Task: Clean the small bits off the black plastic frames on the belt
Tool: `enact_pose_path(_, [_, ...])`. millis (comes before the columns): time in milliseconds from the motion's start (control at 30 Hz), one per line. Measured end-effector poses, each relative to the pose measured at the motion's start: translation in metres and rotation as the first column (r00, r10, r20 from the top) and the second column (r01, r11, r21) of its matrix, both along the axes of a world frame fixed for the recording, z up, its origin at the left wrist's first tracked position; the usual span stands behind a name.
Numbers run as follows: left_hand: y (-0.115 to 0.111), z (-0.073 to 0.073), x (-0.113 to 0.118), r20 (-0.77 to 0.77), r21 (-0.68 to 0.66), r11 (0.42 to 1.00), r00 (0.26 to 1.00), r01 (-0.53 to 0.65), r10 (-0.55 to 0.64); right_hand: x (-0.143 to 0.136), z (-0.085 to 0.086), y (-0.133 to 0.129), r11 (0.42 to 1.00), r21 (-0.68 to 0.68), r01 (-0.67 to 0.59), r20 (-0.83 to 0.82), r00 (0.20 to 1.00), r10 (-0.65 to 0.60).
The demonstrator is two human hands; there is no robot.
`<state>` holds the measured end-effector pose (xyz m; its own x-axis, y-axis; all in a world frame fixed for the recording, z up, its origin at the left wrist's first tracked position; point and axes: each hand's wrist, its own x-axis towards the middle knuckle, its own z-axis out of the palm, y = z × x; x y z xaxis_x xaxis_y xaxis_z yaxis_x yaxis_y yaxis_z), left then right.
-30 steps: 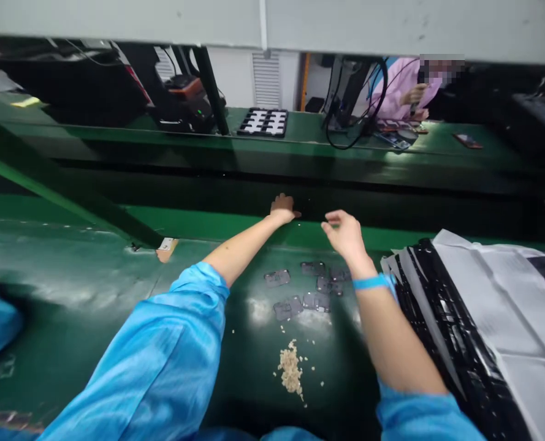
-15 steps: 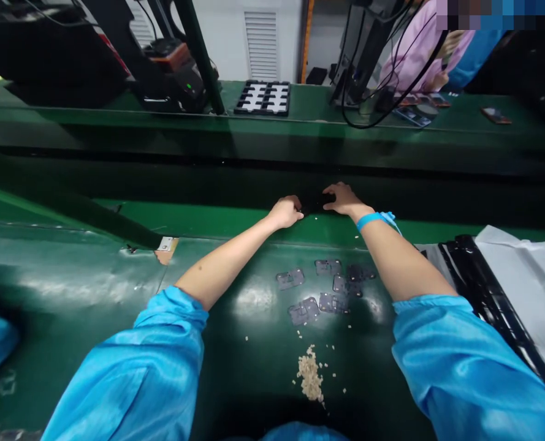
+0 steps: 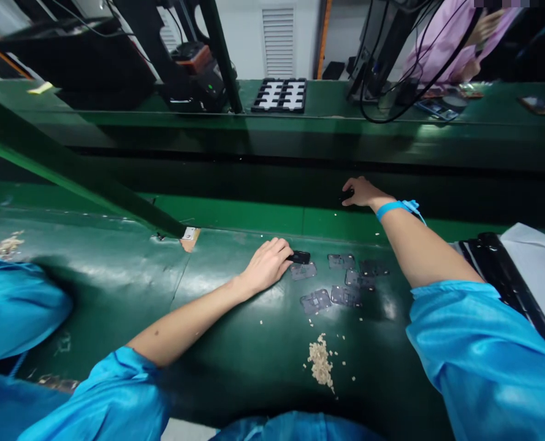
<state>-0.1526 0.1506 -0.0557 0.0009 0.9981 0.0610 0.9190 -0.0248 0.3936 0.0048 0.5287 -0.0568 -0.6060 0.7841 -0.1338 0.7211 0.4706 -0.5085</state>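
I see from afar that the left hand, nearer the dark plates, grips 1 black piece by its left end, long axis running left to right beside the leftmost plate's far edge, while the right hand pinches a dark object over the far dark strip

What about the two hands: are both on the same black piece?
No: the left hand is at a black piece near flat grey parts, while the right hand is farther off, over the dark strip.

Black piece partly hidden
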Motion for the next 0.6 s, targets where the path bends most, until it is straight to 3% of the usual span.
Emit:
enact_pose_path(167, [-0.007, -0.005, 0.006, -0.066, 0.013, 0.999, 0.997, -0.033, 0.034, 0.019, 0.020, -0.030, 0.985, -0.022, 0.171, -0.164, 0.971, -0.173])
enact_pose_path(300, [-0.007, -0.007, 0.016, -0.071, 0.033, 0.997, 0.995, -0.073, 0.075, 0.043, 0.036, -0.083, 0.965, -0.104, 0.239, -0.340, 0.904, -0.261])
enact_pose_path(433, [-0.022, -0.005, 0.029, -0.039, 0.047, 0.994, 0.994, -0.095, 0.097, 0.092, 0.050, -0.170, 0.961, -0.156, 0.231, -0.501, 0.819, -0.278])
enact_pose_path(467, [-0.030, -0.004, 0.032, -0.031, 0.052, 0.993, 0.994, -0.102, 0.104, 0.109, 0.053, -0.196, 0.965, -0.161, 0.209, -0.590, 0.763, -0.264])
enact_pose_path(533, [-0.055, -0.002, 0.034, -0.020, 0.062, 0.992, 0.993, -0.112, 0.113, 0.146, 0.056, -0.251, 0.967, -0.144, 0.209, -0.687, 0.682, -0.250])
enact_pose_path(600, [-0.089, -0.003, 0.033, -0.033, 0.057, 0.990, 0.991, -0.127, 0.129, 0.185, 0.053, -0.305, 0.946, -0.164, 0.280, -0.680, 0.663, -0.314])
